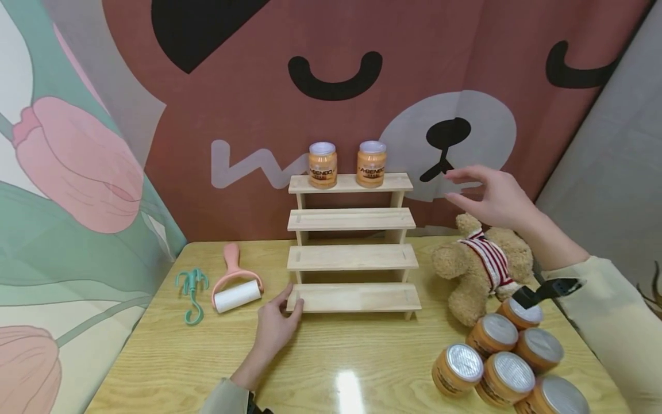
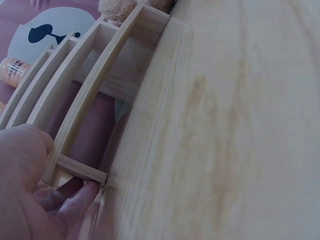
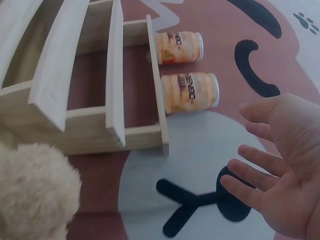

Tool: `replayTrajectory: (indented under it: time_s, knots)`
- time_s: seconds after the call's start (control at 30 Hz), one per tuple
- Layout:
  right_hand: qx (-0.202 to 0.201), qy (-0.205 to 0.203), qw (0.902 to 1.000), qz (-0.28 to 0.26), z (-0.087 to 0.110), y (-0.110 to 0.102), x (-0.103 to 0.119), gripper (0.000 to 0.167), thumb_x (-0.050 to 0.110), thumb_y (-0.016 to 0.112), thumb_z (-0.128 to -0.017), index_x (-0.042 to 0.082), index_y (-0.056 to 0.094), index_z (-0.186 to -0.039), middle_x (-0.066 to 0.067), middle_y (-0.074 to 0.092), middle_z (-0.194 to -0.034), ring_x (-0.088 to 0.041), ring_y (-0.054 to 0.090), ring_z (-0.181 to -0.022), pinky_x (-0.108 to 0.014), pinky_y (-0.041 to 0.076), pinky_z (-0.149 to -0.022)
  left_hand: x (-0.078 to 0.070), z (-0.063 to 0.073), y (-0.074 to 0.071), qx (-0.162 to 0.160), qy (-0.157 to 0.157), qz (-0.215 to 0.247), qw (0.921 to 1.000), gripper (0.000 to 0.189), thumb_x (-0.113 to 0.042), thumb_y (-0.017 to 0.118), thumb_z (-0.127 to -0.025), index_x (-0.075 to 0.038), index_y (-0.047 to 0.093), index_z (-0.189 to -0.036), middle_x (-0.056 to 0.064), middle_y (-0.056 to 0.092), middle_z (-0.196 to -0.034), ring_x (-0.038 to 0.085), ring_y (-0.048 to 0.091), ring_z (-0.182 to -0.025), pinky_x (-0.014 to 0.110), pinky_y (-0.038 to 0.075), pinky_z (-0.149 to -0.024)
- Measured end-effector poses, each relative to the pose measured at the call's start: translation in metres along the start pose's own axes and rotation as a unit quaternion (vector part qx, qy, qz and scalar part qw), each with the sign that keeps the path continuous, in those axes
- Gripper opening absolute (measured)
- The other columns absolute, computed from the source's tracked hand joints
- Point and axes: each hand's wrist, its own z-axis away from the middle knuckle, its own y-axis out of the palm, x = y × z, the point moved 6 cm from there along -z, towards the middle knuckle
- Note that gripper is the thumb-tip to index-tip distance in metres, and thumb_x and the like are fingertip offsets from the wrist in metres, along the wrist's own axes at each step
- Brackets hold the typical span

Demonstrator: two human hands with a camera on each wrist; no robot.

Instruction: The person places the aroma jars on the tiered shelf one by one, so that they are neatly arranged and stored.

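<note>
A four-step wooden display shelf (image 1: 354,257) stands in the middle of the table. My left hand (image 1: 277,326) grips the left end of its lowest step; in the left wrist view the fingers (image 2: 80,200) reach round by the end support. Two orange cans (image 1: 323,165) with pale lids stand upright on the top step, apart from each other, and the right-hand can (image 1: 371,165) is nearer my right hand. That right hand (image 1: 491,195) hangs in the air right of the shelf, above a teddy bear (image 1: 483,267), with fingers spread and nothing held.
Several more orange cans (image 1: 457,370) stand grouped at the table's front right, under my right forearm. On the left lie a pink lint roller (image 1: 238,296) and a green claw-shaped hook (image 1: 192,293). A printed curtain (image 1: 248,103) hangs close behind the table (image 1: 310,362).
</note>
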Motion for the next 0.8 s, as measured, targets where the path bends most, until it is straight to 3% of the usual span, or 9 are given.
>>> replayTrajectory:
  time_s: [0.1,0.3,0.4,0.5,0.57,0.8]
  knots:
    - [-0.008,0.007,0.9996,0.026,0.014,-0.002,-0.009,0.041,0.024,0.077,-0.099,0.019,0.069,-0.139,-0.011,0.070,-0.135,-0.032,0.074,-0.112,-0.011,0.050,-0.082,0.000,0.000,0.001,0.000,0.002,0.000,1.0000,0.051,-0.018,0.081,-0.095,0.000,0.067,-0.140,0.017,0.078,-0.096,0.011,0.053,-0.066,0.020,0.043,-0.053]
    - [-0.013,0.014,0.9991,0.038,0.037,-0.003,-0.028,0.040,0.022,0.079,-0.098,0.017,0.071,-0.136,-0.010,0.070,-0.136,-0.030,0.071,-0.114,-0.007,0.040,-0.083,0.001,0.000,0.001,-0.002,0.002,-0.001,1.0000,0.051,-0.018,0.080,-0.095,0.000,0.067,-0.140,0.013,0.075,-0.088,0.010,0.050,-0.063,0.020,0.040,-0.053]
    - [-0.014,0.017,0.9992,0.034,0.043,-0.002,-0.035,0.040,0.019,0.080,-0.096,0.016,0.072,-0.135,-0.012,0.071,-0.133,-0.007,0.073,-0.106,0.000,0.038,-0.082,0.001,0.000,0.000,-0.004,0.002,0.001,1.0000,0.051,-0.017,0.081,-0.095,0.000,0.067,-0.140,0.013,0.076,-0.090,0.009,0.049,-0.063,0.021,0.040,-0.053]
    - [-0.011,0.027,0.9993,0.024,0.050,-0.001,-0.042,0.040,0.017,0.081,-0.095,0.014,0.072,-0.134,-0.014,0.072,-0.131,0.020,0.059,-0.099,0.002,0.039,-0.079,0.002,0.000,0.001,-0.004,0.001,0.001,1.0000,0.051,-0.018,0.081,-0.094,0.000,0.067,-0.140,0.015,0.077,-0.093,0.009,0.048,-0.062,0.021,0.040,-0.052]
    - [-0.004,0.039,0.9992,0.014,0.055,0.000,-0.046,0.040,0.016,0.081,-0.095,0.013,0.071,-0.134,-0.016,0.072,-0.131,0.028,0.051,-0.097,0.002,0.040,-0.077,0.002,0.000,0.001,-0.005,0.003,0.000,1.0000,0.050,-0.018,0.081,-0.095,-0.001,0.067,-0.140,0.016,0.078,-0.096,0.009,0.050,-0.064,0.020,0.041,-0.053]
    - [0.019,0.081,0.9963,0.021,0.077,0.002,-0.057,0.040,0.026,0.078,-0.099,0.015,0.070,-0.137,-0.017,0.067,-0.138,0.021,0.056,-0.096,-0.002,0.041,-0.076,0.001,0.000,0.001,-0.007,0.005,0.007,0.9999,0.051,-0.018,0.081,-0.094,-0.001,0.068,-0.140,0.021,0.080,-0.109,0.015,0.060,-0.070,0.021,0.045,-0.056]
